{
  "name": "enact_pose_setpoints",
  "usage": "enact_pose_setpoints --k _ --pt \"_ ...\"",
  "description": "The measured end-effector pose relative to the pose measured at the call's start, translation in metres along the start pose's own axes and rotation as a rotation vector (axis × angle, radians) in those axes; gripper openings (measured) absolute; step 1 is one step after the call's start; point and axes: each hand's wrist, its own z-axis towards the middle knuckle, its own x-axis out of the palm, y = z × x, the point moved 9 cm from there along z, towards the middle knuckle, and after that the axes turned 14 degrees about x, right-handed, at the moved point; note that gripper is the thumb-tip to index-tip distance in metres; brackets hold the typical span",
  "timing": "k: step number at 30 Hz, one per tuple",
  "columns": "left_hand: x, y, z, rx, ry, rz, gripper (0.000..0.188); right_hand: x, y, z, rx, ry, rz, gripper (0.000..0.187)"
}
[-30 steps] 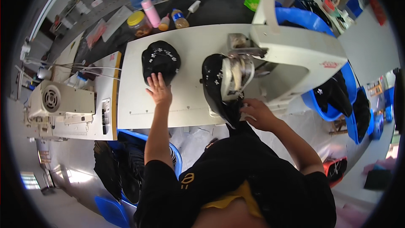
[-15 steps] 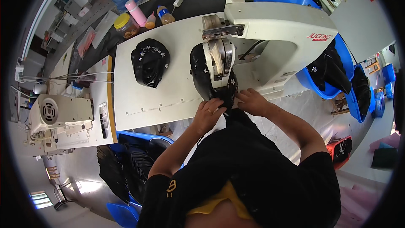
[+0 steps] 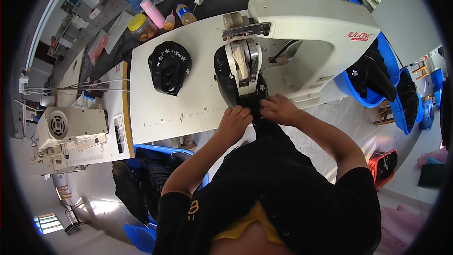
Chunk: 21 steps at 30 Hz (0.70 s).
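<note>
A glossy black leather-like piece (image 3: 224,73) with small white flowers lies beneath the head (image 3: 245,61) of the white industrial machine (image 3: 311,19). At its near edge, my left hand (image 3: 234,123), wearing a ring, pinches the black material with bent fingers. Just to the right, my right hand (image 3: 279,110) grips the same edge, its fingertips close to the left ones. The machine head hides the middle of the piece, and my fingers cover part of its rim. A second black piece with white flowers (image 3: 170,68) rests on the white table (image 3: 203,33), left of the machine.
Behind the table stand a yellow-lidded jar (image 3: 142,27), a pink flask (image 3: 152,13) and a small bottle (image 3: 185,15). Blue tubs (image 3: 384,56) of black pieces flank the machine's right; another blue tub (image 3: 200,160) sits below left. A sewing machine (image 3: 71,127) occupies the left table.
My right hand has shifted slightly up and left, nearer the left hand. My left hand has moved a little down, still at the piece's near edge. The whole view has shifted slightly.
</note>
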Motion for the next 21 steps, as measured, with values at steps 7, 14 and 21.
enact_pose_setpoints --k 7,14,21 --pt "0.007 -0.002 0.013 0.037 0.238 0.003 0.006 -0.002 0.003 0.016 -0.109 0.09 -0.016 0.019" --pt "0.015 0.006 0.017 -0.005 0.365 -0.061 0.007 -0.004 0.001 0.028 -0.087 0.23 0.023 0.022" --pt "-0.082 0.019 0.035 0.001 -0.152 -0.551 0.017 -0.066 -0.012 0.047 0.037 0.189 0.495 0.021"
